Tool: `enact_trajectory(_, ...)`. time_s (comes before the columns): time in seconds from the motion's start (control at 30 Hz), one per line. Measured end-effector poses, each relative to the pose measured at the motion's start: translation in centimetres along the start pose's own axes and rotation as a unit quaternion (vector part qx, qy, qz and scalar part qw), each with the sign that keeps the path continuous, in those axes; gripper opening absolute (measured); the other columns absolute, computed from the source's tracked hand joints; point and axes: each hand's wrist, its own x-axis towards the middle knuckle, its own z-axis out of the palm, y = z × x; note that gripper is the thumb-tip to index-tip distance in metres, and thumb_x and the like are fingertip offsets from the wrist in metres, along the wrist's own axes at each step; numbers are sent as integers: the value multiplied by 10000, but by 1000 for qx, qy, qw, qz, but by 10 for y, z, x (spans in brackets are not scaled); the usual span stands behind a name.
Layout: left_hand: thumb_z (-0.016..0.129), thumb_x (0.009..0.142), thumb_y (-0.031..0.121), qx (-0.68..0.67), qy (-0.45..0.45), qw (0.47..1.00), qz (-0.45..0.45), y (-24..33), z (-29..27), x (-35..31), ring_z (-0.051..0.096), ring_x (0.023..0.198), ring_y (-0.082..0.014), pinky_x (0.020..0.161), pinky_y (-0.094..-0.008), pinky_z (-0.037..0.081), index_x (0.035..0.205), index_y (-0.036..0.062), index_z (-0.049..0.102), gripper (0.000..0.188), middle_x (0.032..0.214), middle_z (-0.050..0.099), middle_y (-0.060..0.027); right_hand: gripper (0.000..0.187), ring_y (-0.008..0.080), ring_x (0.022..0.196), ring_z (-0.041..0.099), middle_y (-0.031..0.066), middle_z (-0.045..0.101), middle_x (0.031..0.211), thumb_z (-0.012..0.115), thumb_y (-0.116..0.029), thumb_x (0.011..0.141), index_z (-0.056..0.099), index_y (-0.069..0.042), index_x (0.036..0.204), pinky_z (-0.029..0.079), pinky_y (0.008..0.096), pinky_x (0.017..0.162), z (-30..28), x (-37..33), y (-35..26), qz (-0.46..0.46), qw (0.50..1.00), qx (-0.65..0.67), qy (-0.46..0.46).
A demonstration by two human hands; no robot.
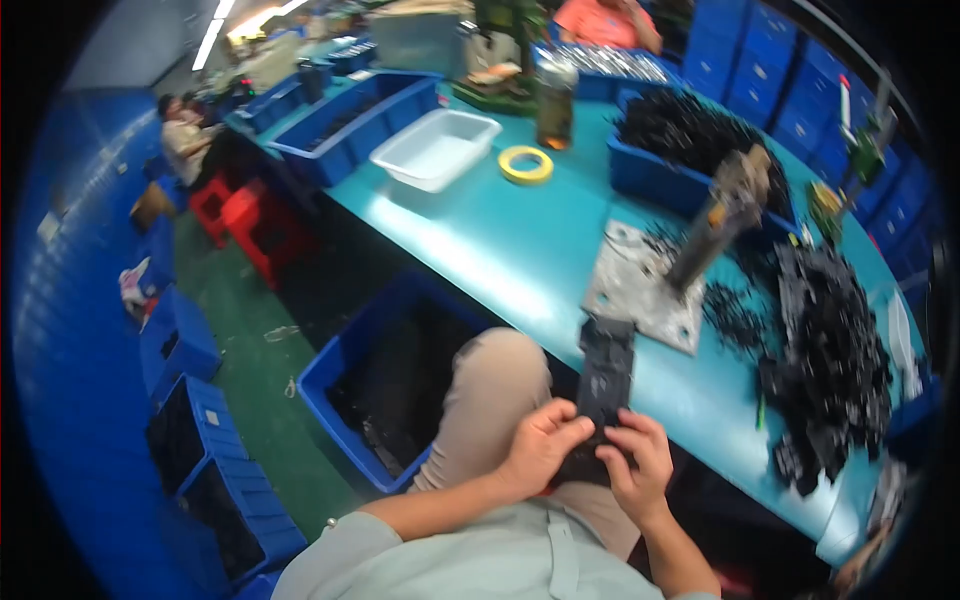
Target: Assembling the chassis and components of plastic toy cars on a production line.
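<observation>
A long black plastic part (605, 375) is held between my two hands at the table's near edge, its far end close to a metal base plate (625, 275). My left hand (545, 445) pinches the near left side of the part with thumb and fingers. On the near right side, my right hand (638, 460) grips it with curled fingers. An upright metal post (705, 235) rises from the plate, with small black bits scattered around it. To the right lies a large heap of black plastic parts (830, 350).
A blue bin of black parts (650, 180) stands behind the post. Farther left are a yellow tape roll (525, 165), a white tray (435, 150) and a jar (555, 105). A blue bin (345, 420) sits low beside my left knee. A person (605, 22) is across the table.
</observation>
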Motion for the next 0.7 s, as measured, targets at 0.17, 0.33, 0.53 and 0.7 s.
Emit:
enact_trajectory(0.17,563,903,19,-3,6,999,47,15,1,-2,590,803,-69,738,-227,504,976,19,568,72,917,637,-42,257,71,786,526,85,585,1031,668,32,797,576,2,1034,443,211,700,11,4,-3,169,975,125,77)
enact_trajectory(0.33,567,895,0,44,-29,997,58,7,1,-4,582,843,-65,772,-219,488,1014,6,570,119,969,629,-46,215,82,868,587,46,629,945,624,-7,861,573,18,1068,482,227,781,2,-4,3,333,892,304,34)
enact_trajectory(0.53,591,853,31,123,-28,992,31,1,14,-8,558,819,-106,748,-250,466,961,18,573,110,921,607,-34,162,61,774,565,0,605,854,731,-61,784,646,-3,909,472,216,679,-9,-21,6,359,894,261,55)
enact_trajectory(0.7,549,869,71,148,3,989,17,4,8,-11,575,846,-135,781,-253,460,1020,7,566,164,963,623,-62,169,61,775,527,-6,603,801,708,-126,803,609,-15,884,444,244,686,9,-25,7,338,868,360,59)
